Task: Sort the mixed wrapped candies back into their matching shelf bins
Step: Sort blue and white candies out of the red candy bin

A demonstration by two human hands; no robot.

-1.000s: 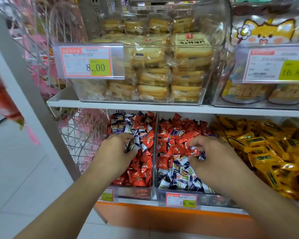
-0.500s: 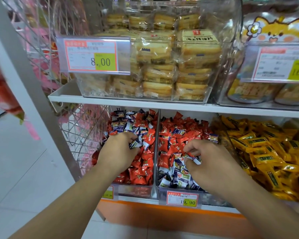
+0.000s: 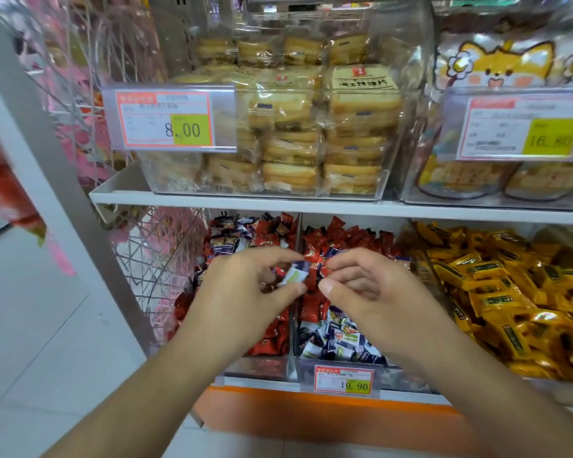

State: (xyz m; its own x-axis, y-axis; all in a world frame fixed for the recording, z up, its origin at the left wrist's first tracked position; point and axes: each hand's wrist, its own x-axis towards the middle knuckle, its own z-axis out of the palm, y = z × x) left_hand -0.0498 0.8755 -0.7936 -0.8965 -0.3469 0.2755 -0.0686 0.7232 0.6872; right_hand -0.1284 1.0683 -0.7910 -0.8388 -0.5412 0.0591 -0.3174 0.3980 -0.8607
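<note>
Two clear bins on the lower shelf hold mixed wrapped candies. The left bin (image 3: 258, 370) has mostly red candies with blue-and-white ones at its back. The middle bin (image 3: 391, 375) has red candies (image 3: 348, 236) behind and blue-and-white ones (image 3: 338, 342) in front. My left hand (image 3: 245, 292) is raised over the divider between them and pinches a blue-and-white candy (image 3: 295, 274) between thumb and fingers. My right hand (image 3: 371, 292) hovers beside it with its fingers curled; a red candy (image 3: 316, 264) sits at its fingertips, and whether it is held is unclear.
A third bin of yellow wrapped candies (image 3: 503, 292) stands to the right. The upper shelf (image 3: 311, 206) carries clear boxes of packaged biscuits (image 3: 311, 133) with price tags. A wire rack (image 3: 156, 259) and a grey upright post (image 3: 63, 180) stand at the left.
Both hands have lifted out of their bins and come together over the divider. My left hand now holds a blue-and-white candy up in view.
</note>
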